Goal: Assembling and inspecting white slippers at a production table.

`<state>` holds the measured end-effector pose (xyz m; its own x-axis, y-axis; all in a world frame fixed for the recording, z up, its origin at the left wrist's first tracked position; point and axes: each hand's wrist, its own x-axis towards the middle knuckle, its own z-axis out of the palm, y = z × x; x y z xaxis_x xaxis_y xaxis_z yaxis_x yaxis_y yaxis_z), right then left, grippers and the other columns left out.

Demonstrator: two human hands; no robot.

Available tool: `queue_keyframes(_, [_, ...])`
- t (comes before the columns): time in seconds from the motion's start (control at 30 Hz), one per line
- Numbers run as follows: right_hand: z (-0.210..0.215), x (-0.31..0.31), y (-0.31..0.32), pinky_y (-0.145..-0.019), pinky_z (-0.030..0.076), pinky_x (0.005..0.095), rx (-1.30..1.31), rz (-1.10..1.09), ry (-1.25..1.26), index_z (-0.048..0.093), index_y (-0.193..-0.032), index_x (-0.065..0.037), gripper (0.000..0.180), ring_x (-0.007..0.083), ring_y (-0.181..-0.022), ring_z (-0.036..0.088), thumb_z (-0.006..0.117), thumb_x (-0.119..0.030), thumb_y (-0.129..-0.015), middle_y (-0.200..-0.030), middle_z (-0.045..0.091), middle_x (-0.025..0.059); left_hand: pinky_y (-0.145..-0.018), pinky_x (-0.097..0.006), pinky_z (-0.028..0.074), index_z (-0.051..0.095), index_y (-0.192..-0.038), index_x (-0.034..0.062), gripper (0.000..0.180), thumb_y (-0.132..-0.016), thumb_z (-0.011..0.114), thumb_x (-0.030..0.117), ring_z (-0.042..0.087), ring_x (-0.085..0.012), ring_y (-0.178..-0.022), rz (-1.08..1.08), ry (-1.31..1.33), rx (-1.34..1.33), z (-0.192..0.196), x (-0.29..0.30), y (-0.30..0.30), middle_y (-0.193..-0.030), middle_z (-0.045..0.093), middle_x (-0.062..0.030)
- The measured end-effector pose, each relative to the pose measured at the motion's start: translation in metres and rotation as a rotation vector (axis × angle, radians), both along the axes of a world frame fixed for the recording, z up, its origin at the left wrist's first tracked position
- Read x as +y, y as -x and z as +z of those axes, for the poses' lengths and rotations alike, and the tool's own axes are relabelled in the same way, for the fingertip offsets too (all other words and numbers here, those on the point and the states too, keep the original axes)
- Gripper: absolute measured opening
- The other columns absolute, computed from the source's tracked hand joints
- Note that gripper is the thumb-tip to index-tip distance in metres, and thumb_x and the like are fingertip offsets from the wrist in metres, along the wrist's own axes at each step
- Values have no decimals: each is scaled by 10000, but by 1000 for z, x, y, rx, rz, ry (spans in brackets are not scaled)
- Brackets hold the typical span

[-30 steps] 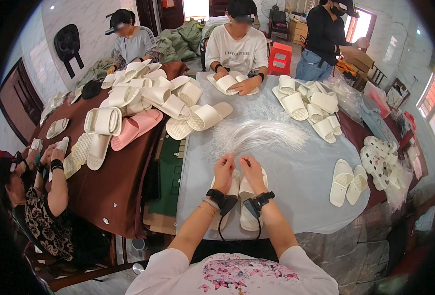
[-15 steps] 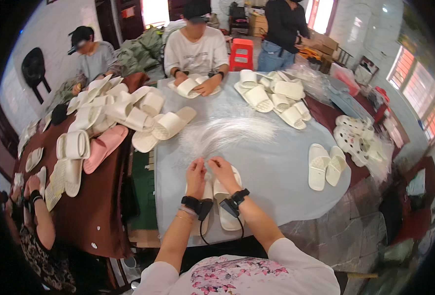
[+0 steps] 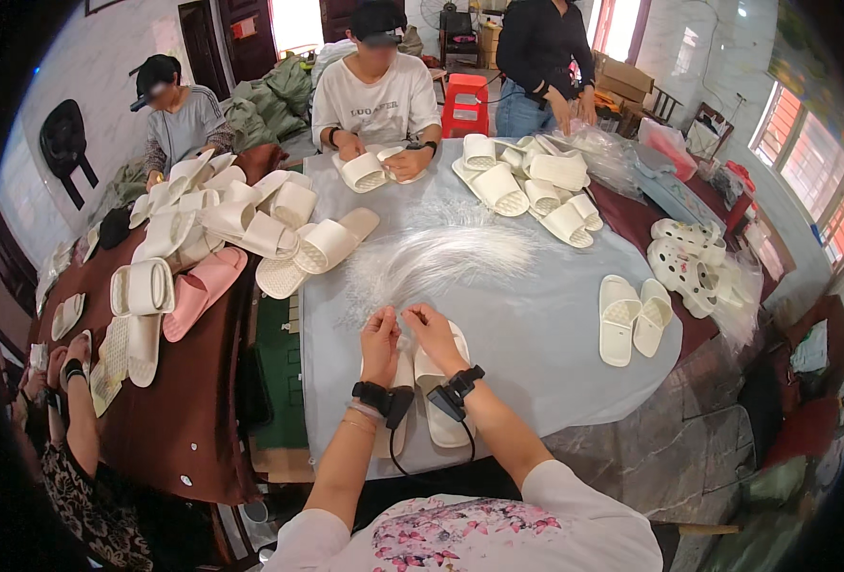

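Note:
A pair of cream-white slide slippers point(image 3: 446, 419) lies side by side at the table's near edge, partly covered by my hands and wrists. Over their far ends, my left hand point(image 3: 380, 343) and my right hand point(image 3: 432, 338) are close together, each with thumb and fingers pinched. Whatever is between the fingertips is too fine to make out. Just beyond them spreads a loose bundle of thin, clear plastic strands point(image 3: 441, 255). Each of my wrists carries a black strapped device with a cable.
White slippers are heaped at left point(image 3: 241, 210) and far right point(image 3: 527, 172), with a pink slipper point(image 3: 214, 281) among the left ones. Another white pair point(image 3: 632, 319) sits to the right, near white clogs point(image 3: 684, 257). Across the table a person handles slippers; other people work around.
My hands keep nearly the same pinched pose over the slippers. At the back right, the standing person's hands have lowered toward the clear plastic bags.

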<state>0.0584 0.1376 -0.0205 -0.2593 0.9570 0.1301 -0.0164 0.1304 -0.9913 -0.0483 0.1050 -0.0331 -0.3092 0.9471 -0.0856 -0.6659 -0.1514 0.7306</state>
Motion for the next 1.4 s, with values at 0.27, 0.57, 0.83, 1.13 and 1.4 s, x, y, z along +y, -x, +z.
queue_keyframes(0.27, [4, -3, 1, -598, 394, 227, -93, 41, -81, 579, -909, 12, 219, 86, -663, 480, 555, -194, -842, -740, 564, 22, -600, -193, 362, 574, -873, 71, 90, -847, 590, 156, 427, -51, -626, 86, 1, -84, -2, -1, 2, -734, 507, 43])
queue_keyframes(0.57, [-1, 3, -2, -566, 381, 218, -11, -16, -52, 582, -910, 11, 218, 77, -635, 469, 557, -195, -841, -737, 565, 17, -589, -188, 368, 575, -875, 70, 92, -844, 593, 155, 434, -49, -629, 9, 10, 33, 6, -1, -3, -760, 519, 46])
queue_keyframes(0.83, [5, -2, -1, -586, 392, 226, -82, 11, -69, 581, -908, 15, 219, 84, -662, 476, 558, -193, -843, -749, 570, 24, -602, -189, 380, 579, -887, 65, 95, -848, 586, 152, 444, -56, -639, 60, 9, -108, 0, 0, 2, -755, 516, 40])
queue_keyframes(1.13, [0, 2, -1, -619, 408, 226, -64, 12, -58, 579, -911, 17, 214, 92, -686, 500, 552, -186, -848, -765, 586, 37, -599, -192, 381, 578, -855, 68, 89, -846, 589, 155, 452, -64, -642, 25, 12, -66, 5, -1, -1, -732, 513, 29])
queue_keyframes(1.4, [5, -2, -1, -617, 408, 226, -108, 13, -81, 580, -917, 17, 215, 89, -681, 498, 553, -184, -845, -759, 584, 33, -591, -196, 393, 576, -884, 64, 106, -852, 583, 164, 454, -59, -628, 42, 21, -72, 7, -3, -2, -729, 511, 33])
